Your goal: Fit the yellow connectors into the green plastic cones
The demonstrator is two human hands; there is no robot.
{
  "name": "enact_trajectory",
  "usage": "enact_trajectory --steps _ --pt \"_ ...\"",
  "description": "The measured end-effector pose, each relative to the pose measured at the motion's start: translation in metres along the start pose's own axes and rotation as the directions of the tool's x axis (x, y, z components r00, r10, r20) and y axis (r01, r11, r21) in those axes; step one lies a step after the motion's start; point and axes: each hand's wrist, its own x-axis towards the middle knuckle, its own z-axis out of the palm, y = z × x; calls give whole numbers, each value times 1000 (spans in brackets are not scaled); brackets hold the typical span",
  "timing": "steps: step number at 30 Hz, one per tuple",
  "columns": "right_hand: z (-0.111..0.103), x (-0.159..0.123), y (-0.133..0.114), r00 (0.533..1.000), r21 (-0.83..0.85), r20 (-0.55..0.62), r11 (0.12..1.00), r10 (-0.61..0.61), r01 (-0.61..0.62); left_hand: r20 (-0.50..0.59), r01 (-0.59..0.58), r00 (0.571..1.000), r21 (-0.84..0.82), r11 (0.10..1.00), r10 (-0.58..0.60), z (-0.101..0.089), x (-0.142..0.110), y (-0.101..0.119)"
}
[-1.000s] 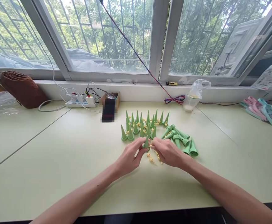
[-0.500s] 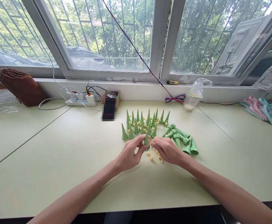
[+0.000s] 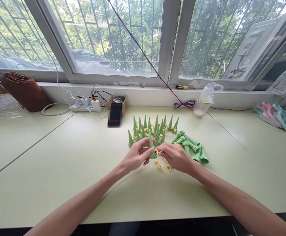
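Note:
My left hand (image 3: 138, 153) is closed around a green plastic cone spike (image 3: 151, 144), which stands nearly upright between thumb and fingers. A small yellow valve (image 3: 156, 151) touches the lower right side of that cone, pinched in the fingertips of my right hand (image 3: 173, 156). On the table just below the hands lie several loose yellow valves (image 3: 158, 165). Behind the hands several green cones (image 3: 143, 132) stand upright in rows, with yellow valves at their bases. To the right of my right hand is a pile of green cones (image 3: 186, 147) lying on their sides, two of them leaning upright.
At the back stand a small cardboard box with a dark pixelated object (image 3: 115, 114), a power strip (image 3: 86, 106) with cables and a brown pouch (image 3: 25, 91). A plastic cup (image 3: 200, 109) and coiled wires (image 3: 185, 104) are near the sill. Pink and blue packets (image 3: 277, 114) lie far right.
The held cone has shifted slightly left and turned, so more of it shows. The yellow valve in my right fingers is now visible against its side.

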Motion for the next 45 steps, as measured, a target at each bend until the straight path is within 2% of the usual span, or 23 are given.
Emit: enact_trajectory --steps 7,11,14,18,22,25,29,35,38,41,45 --pt "0 -1 1 1000 8 9 1000 -16 16 15 -25 1000 20 999 25 2 -1 -7" --pt "2 -3 1 1000 -1 13 1000 -7 7 4 -35 999 95 995 35 5 -3 -11" --pt "3 -3 -1 1000 29 -7 999 22 -22 1 -84 996 181 980 85 7 -5 -12" --pt "2 -2 -4 996 102 -18 991 83 -81 25 -181 982 372 911 185 7 -8 -10" --pt "2 -2 -6 984 192 -6 966 176 -171 74 -269 958 560 784 276 7 -9 -12" --pt "2 -1 -9 957 248 34 926 287 -286 109 -334 930 645 688 350 7 -9 -16" --pt "-1 3 -15 892 328 119 831 436 -449 151 -404 893 682 609 424 8 -9 -20" --pt "-4 7 -18 763 512 306 577 569 -636 214 -428 890 696 576 402 7 -10 -21" --pt "-5 7 -17 734 571 373 482 568 -664 234 -430 894 688 585 383 7 -10 -21" --pt "-4 7 -17 739 585 375 476 560 -657 217 -434 890 671 601 400 8 -10 -21" --pt "-3 6 -16 776 534 308 575 551 -620 127 -385 906 644 661 404 11 -10 -20"
